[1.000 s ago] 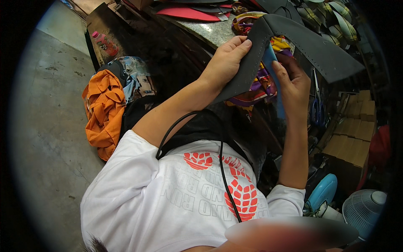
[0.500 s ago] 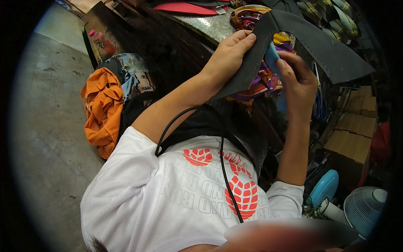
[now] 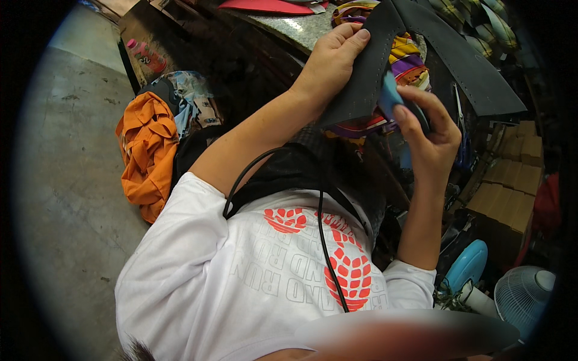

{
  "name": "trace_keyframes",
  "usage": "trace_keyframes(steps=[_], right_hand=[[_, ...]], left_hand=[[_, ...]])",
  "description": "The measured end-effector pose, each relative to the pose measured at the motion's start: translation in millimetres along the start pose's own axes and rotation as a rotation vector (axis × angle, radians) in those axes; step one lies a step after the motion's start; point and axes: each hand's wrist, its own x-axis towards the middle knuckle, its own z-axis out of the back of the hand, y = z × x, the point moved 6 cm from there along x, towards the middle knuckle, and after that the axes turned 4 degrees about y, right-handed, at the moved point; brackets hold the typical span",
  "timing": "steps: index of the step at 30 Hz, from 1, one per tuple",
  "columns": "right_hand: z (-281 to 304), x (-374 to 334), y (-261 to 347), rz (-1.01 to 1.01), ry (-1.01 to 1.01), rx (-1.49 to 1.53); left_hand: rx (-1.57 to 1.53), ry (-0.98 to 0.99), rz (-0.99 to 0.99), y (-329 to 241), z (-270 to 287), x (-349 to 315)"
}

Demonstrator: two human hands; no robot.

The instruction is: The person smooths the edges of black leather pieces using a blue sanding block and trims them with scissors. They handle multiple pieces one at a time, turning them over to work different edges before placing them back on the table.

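A black V-shaped sheet piece, leather-like, with rows of small holes or stitches along its inner edges, is held up in front of me. My left hand is closed on its left edge, thumb on top. In my right hand is a light-blue flat object with a dark part, pinched between thumb and fingers; its kind I cannot make out. Its blue end sits at the inner edge of the sheet's left arm. Behind the sheet lies a purple, yellow and red patterned cloth.
A speckled worktop carries a red piece. Orange cloth and a pink-capped bottle are on the left. Scissors, brown boxes, a blue round object and a fan stand right. A black cable crosses my shirt.
The black sheet has shifted slightly up and left with my left hand. My right hand has moved down along the sheet's inner edge with the blue object, its fingers more bent.
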Motion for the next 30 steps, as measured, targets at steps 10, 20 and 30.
trace_keyframes(steps=[10, 20, 30], right_hand=[[10, -4, 3, -0.078, -0.065, -0.080], [20, 3, 5, 0.013, -0.110, -0.237], [7, -5, 18, 0.213, 0.221, -0.248]], left_hand=[[-0.098, 0.039, -0.039, 12, -2, 10], [0.018, 0.028, 0.020, 8, -3, 4], [0.009, 0.024, 0.046, 8, -2, 6]])
